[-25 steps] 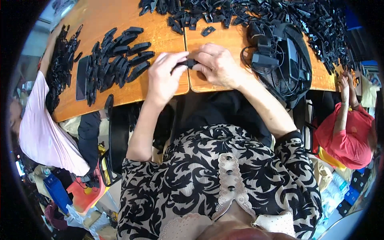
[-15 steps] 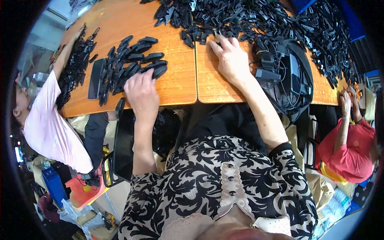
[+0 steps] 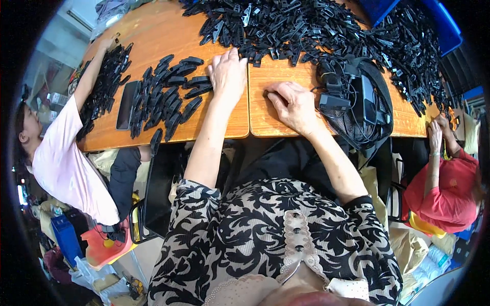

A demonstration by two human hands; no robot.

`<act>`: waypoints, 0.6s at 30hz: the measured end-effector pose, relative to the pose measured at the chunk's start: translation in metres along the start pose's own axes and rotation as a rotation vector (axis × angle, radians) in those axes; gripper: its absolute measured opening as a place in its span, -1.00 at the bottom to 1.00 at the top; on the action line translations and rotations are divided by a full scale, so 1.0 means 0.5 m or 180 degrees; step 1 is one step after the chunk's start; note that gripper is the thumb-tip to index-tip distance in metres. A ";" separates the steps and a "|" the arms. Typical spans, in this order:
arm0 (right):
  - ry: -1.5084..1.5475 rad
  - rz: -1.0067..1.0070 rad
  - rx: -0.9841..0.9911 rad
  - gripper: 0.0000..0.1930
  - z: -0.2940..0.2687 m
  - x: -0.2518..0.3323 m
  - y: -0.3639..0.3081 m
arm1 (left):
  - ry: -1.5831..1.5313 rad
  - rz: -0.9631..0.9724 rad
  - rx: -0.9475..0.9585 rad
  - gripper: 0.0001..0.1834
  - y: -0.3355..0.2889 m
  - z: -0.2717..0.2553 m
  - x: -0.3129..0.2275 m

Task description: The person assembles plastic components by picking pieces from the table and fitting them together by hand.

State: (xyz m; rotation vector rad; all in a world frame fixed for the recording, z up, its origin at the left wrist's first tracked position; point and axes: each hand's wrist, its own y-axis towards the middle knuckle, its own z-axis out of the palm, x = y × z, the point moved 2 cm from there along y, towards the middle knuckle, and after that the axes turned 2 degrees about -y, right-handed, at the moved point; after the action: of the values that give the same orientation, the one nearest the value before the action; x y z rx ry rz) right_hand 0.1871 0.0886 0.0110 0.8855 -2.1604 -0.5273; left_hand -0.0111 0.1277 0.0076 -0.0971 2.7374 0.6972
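Observation:
A large heap of small black plastic clip-like pieces (image 3: 286, 30) covers the far side of the wooden table (image 3: 270, 120). My left hand (image 3: 228, 76) lies on the table just short of the heap, fingers stretched forward; anything under them is hidden. Closer to me, my right hand (image 3: 295, 104) is closed in a pinch, and a bit of a small dark piece (image 3: 267, 93) shows at its fingertips. Left of my left hand, several larger black pieces (image 3: 171, 94) lie in loose rows.
A black phone (image 3: 126, 105) lies beside the rows. On the right rests a black mesh bag (image 3: 380, 115) with cables and a black box-shaped device (image 3: 334, 102). Blue bins (image 3: 451, 43) stand at the far right. A person in pink (image 3: 66, 148) reaches across at left; another in red (image 3: 444, 188) works at right.
My left hand has left the rows of black pieces and moved right and forward toward the heap. My right hand has drawn back from the heap toward me, its fingers now curled.

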 end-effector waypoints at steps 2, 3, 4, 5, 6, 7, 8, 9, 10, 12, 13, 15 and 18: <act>-0.0106 0.0057 0.0025 -0.88 -0.017 0.002 -0.016 | -0.0601 0.0146 0.0250 -0.52 -0.010 0.000 0.026; -0.0226 0.0066 0.0000 -0.87 -0.029 0.002 -0.022 | -0.0805 0.0171 0.0175 -0.56 -0.022 -0.010 0.023; -0.0342 0.0078 -0.0016 -0.85 -0.035 0.000 -0.027 | -0.0812 0.0183 0.0198 -0.56 -0.035 -0.020 0.014; -0.0415 0.0168 -0.0116 -0.81 -0.038 0.001 -0.032 | -0.0977 0.0363 -0.0026 -0.57 -0.052 -0.035 0.005; -0.0409 0.0184 -0.0116 -0.81 -0.039 0.002 -0.034 | -0.1133 0.0538 -0.0258 -0.58 -0.070 -0.053 -0.002; -0.0598 0.0250 -0.0109 -0.80 -0.038 0.001 -0.037 | -0.1444 0.0345 -0.0311 -0.55 -0.089 -0.058 -0.007; -0.0789 0.0318 -0.0101 -0.79 -0.037 -0.001 -0.040 | -0.1441 0.0333 -0.0292 -0.55 -0.106 -0.062 -0.010; -0.0807 0.0300 -0.0024 -0.80 -0.036 0.001 -0.039 | -0.1508 0.0383 -0.0196 -0.57 -0.124 -0.066 -0.012; -0.0802 0.0321 -0.0001 -0.80 -0.035 -0.001 -0.036 | -0.1578 0.0435 -0.0099 -0.60 -0.139 -0.069 -0.014; -0.0552 0.0101 0.0105 -0.80 -0.034 -0.003 -0.028 | -0.1691 0.0461 -0.0051 -0.67 -0.152 -0.081 -0.016; -0.0347 0.0146 0.0174 -0.80 -0.038 -0.001 -0.025 | -0.1830 0.0282 0.0102 -0.67 -0.156 -0.088 -0.017; -0.0215 0.0118 0.0344 -0.79 -0.042 0.003 -0.014 | -0.2026 0.0085 0.0289 -0.67 -0.156 -0.092 -0.010; -0.0046 -0.0024 0.0533 -0.79 -0.040 0.006 -0.001 | -0.2182 0.0107 0.0454 -0.61 -0.152 -0.097 -0.006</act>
State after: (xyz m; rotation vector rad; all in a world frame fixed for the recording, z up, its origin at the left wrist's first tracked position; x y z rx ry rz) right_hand 0.2009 0.0845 0.0251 0.9827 -2.2399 -0.3611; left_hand -0.0114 0.0375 0.0143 0.1881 2.1184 0.4319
